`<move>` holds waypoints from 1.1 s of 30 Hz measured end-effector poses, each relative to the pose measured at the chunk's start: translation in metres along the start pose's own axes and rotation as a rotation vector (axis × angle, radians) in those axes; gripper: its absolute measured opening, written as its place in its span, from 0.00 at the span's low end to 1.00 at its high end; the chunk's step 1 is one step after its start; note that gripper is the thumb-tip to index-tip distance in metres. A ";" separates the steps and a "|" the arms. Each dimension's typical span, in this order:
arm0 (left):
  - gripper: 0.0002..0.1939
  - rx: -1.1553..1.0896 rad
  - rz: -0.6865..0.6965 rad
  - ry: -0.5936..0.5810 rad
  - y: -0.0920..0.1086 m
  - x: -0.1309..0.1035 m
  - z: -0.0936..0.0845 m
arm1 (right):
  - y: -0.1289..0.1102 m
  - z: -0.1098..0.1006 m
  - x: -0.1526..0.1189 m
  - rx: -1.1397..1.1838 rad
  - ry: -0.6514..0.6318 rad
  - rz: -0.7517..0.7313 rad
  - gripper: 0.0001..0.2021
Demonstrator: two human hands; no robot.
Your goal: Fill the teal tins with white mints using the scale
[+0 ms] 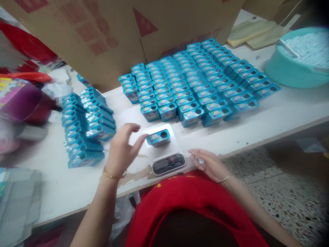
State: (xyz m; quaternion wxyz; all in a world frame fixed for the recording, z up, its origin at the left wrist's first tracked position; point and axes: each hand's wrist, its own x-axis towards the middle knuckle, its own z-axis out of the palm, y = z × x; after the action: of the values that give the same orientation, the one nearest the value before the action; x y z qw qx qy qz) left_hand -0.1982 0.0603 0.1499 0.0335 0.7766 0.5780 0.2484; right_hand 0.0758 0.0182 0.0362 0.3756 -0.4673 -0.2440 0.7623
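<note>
A blue tin (158,138) with a round dark hole in its top stands on the white platform of a small digital scale (169,164). My left hand (124,147) is just left of this tin, its thumb and fingers apart and nothing between them. The thumb tip reaches the tin's left edge; whether it touches is unclear. By the scale's right side, near the table's front edge, my right hand (207,163) is palm up with curled fingers. Small white pieces (200,161) show in it.
Rows of similar blue tins (180,82) stand behind the scale. Further tins (84,157), some with white pieces on top, stand at left. A turquoise basin (285,68) of white pieces sits at right. A large cardboard box (115,37) rises behind.
</note>
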 end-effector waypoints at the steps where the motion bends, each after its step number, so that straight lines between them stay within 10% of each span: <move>1: 0.12 -0.017 -0.066 0.040 -0.007 -0.007 -0.003 | -0.001 0.001 0.000 -0.006 0.007 0.001 0.15; 11: 0.08 -0.050 -0.346 0.130 -0.050 -0.070 0.009 | -0.011 0.015 -0.002 -0.088 0.025 0.014 0.16; 24: 0.08 -0.160 -0.241 0.046 -0.047 -0.069 0.025 | -0.085 0.063 0.003 -0.346 -0.121 -0.124 0.15; 33: 0.06 -0.172 -0.238 0.083 -0.055 -0.077 0.024 | -0.115 0.106 0.041 -0.965 -0.289 -0.302 0.06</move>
State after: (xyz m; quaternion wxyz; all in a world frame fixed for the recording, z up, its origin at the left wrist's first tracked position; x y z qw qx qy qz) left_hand -0.2524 0.0135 0.0834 0.1052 0.6860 0.6433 0.3234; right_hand 0.0091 0.1182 0.1447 0.1858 -0.4368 -0.6811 0.5574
